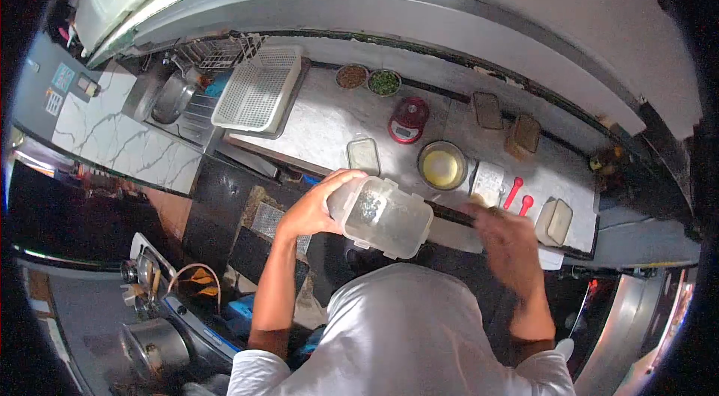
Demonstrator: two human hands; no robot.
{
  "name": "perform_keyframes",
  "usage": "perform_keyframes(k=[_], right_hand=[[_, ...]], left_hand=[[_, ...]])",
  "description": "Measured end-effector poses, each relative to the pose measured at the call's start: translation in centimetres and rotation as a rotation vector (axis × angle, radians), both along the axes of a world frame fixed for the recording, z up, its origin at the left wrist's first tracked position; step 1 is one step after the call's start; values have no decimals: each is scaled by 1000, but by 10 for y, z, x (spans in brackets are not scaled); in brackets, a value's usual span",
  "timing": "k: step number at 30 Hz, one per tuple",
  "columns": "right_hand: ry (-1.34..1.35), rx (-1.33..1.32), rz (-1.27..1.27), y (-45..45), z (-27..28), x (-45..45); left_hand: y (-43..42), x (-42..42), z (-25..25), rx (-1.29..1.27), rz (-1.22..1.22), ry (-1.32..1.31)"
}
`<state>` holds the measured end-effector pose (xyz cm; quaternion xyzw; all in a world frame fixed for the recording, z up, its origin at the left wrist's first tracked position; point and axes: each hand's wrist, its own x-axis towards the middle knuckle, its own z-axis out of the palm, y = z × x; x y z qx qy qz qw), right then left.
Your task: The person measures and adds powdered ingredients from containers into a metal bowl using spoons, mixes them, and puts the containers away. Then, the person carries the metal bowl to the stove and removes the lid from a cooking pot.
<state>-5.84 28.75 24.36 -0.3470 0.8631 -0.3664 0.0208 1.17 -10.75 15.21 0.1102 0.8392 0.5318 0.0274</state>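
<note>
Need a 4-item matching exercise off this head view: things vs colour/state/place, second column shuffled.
Column 1
1. Scale
2. Crate
3. Tub
4. Pot

Column 2
A. Gripped by the left hand
B. Yellow contents
C. Red, on the counter
D. White, walls full of small holes

Pairs: 1-C, 2-D, 3-A, 4-B
</note>
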Motion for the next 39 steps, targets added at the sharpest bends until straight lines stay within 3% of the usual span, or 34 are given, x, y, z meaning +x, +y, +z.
perform_keyframes(k=[1,4,8,14,17,18,20,22,24,25,28,32,39], right_hand=[[246,121,169,-9,2,8],[183,350,250,-52,-11,23],[120,457,242,-105,-49,6],[320,286,356,-122,-141,-2],[503,-130,443,-124,-161,3],[505,-129,445,-122,-172,3],[406,380,599,-109,-203,5],[344,425,575,-100,-206,8],[150,838,597,-96,-112,7],[155,843,604,-97,-117,6],[240,453,341,-95,-145,12],[289,485,450,-98,-171,11],[368,607,464,-99,-186,20]], left_hand=[[0,-3,-4,-6,-38,19],[16,-10,-25,183,27,-29],[44,-20,-34,112,-50,60],[61,-20,-37,34,-26,118],[69,-26,-29,-61,-209,181],[68,-26,-30,-61,-207,183],[59,-22,-31,-51,-195,112],[55,-22,-28,-73,-204,101],[58,-26,-33,6,-220,83],[59,-27,-33,31,-209,87],[59,-31,-22,-12,-236,54],[61,-37,-16,-100,-298,133],[52,-34,-28,-32,-311,114]])
